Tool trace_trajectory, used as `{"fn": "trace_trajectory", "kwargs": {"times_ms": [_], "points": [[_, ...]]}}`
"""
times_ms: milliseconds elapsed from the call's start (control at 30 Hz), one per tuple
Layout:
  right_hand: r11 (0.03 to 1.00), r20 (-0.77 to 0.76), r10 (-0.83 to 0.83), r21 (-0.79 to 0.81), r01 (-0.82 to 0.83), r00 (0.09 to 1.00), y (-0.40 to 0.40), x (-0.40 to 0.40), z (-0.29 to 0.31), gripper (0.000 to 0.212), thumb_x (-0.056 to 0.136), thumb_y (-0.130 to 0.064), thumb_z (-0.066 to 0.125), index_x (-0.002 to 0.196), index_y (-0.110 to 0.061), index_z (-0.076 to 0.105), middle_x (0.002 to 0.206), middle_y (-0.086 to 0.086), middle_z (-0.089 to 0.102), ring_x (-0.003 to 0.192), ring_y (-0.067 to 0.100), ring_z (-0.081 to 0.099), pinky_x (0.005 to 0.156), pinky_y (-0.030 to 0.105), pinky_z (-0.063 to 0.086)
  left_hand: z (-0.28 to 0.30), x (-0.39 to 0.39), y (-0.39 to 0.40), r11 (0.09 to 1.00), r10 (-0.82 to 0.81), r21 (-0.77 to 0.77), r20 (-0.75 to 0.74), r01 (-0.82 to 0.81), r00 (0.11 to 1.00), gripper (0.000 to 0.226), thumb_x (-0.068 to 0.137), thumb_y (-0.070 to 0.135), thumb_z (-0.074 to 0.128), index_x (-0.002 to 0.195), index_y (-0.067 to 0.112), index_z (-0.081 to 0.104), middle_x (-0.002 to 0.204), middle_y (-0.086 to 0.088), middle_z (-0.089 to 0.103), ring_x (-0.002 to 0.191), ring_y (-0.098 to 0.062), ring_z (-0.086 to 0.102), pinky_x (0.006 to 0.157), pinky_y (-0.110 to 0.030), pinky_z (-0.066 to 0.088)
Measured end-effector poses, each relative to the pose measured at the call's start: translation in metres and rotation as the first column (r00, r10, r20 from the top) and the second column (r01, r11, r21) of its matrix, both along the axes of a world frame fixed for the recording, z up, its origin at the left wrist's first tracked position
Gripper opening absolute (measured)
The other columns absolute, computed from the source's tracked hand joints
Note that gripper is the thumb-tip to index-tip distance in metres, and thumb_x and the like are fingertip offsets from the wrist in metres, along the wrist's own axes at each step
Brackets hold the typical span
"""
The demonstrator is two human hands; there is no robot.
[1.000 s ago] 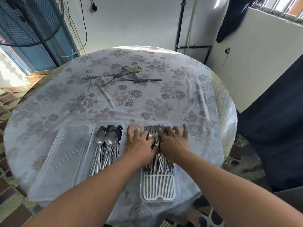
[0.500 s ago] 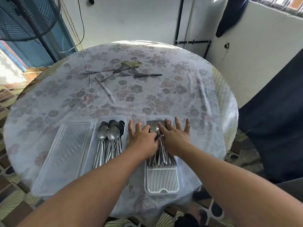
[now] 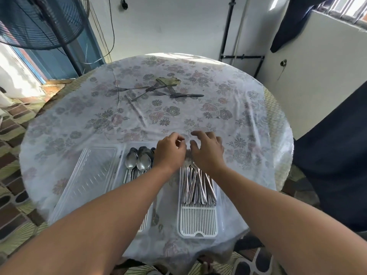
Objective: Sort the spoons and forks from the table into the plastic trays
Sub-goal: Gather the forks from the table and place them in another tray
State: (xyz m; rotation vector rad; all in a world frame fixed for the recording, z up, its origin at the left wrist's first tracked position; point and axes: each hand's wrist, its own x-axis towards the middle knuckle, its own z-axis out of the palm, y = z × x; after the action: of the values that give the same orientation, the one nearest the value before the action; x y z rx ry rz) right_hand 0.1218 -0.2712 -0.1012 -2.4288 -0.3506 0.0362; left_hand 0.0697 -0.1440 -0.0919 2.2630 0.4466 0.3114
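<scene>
Round table w/ floral cloth, seen from head cam. Near edge: three plastic trays side by side. Left tray clear, held no cutlery. Middle tray held spoons, bowls toward far side, handles partly hidden under left forearm. Right tray, white w/ slotted base, held stack of forks, tines toward far side, handles toward the person; near third of slotted base bare. Left hand positioned over gap between middle and right trays, fingers curled, tips at far end of fork stack; whether anything was pinched: cannot tell, tips hidden behind knuckles. Right hand positioned over tine end of forks, fingers loosely bent and spread, nothing visibly grasped; contact w/ forks unclear. Hands close together, not clearly touching. Far side of table: several loose forks lying crossed, well apart from trays, beside a torn patch of cloth. Standing fan at upper left beyond table; dark fabric hanging at right.
</scene>
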Motion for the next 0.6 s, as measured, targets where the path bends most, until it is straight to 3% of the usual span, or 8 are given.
{"fn": "trace_trajectory", "kwargs": {"times_ms": [167, 300, 467, 600], "points": [[0.981, -0.086, 0.014, 0.196, 0.003, 0.996, 0.02, 0.02, -0.002, 0.034, 0.099, -0.04, 0.052, 0.131, -0.033, 0.062, 0.123, 0.001, 0.059, 0.13, 0.027, 0.046, 0.107, 0.038, 0.032, 0.021, 0.007, 0.012, 0.991, 0.129, -0.032, -0.042, -0.131, 0.991, 0.012, 0.102, 0.029, 0.055, 0.101, 0.022, 0.064, 0.087, 0.009, 0.065, 0.072, -0.007, 0.057, 0.056, -0.023, 0.036], [0.939, -0.154, 0.021, 0.343, 0.034, 0.988, 0.037, 0.02, 0.007, 0.028, 0.1, -0.032, 0.058, 0.126, -0.027, 0.066, 0.116, 0.0, 0.059, 0.116, 0.023, 0.056, 0.106, 0.043, 0.046, 0.028, 0.014, 0.031, 0.985, 0.155, -0.072, -0.028, -0.156, 0.988, 0.012, 0.101, 0.031, 0.054, 0.099, 0.022, 0.063, 0.083, 0.009, 0.063, 0.073, -0.012, 0.059, 0.056, -0.024, 0.038], [0.917, -0.174, 0.0, 0.392, 0.069, 0.985, 0.078, 0.014, 0.009, 0.027, 0.1, -0.038, 0.057, 0.124, -0.028, 0.065, 0.112, 0.0, 0.066, 0.104, 0.016, 0.063, 0.094, 0.041, 0.054, 0.029, 0.016, 0.073, 0.99, 0.114, -0.077, -0.024, -0.115, 0.993, 0.012, 0.101, 0.033, 0.055, 0.098, 0.024, 0.062, 0.083, 0.009, 0.064, 0.071, -0.011, 0.059, 0.057, -0.026, 0.039], [0.88, -0.219, -0.073, 0.446, 0.167, 0.973, 0.114, 0.003, 0.012, 0.03, 0.102, -0.035, 0.058, 0.128, -0.02, 0.065, 0.104, -0.002, 0.068, 0.086, 0.011, 0.065, 0.069, 0.024, 0.049, 0.027, 0.01, 0.118, 0.997, 0.011, -0.072, -0.018, -0.012, 1.0, 0.01, 0.1, 0.034, 0.056, 0.1, 0.027, 0.064, 0.085, 0.008, 0.066, 0.075, -0.014, 0.062, 0.064, -0.028, 0.047]]}}
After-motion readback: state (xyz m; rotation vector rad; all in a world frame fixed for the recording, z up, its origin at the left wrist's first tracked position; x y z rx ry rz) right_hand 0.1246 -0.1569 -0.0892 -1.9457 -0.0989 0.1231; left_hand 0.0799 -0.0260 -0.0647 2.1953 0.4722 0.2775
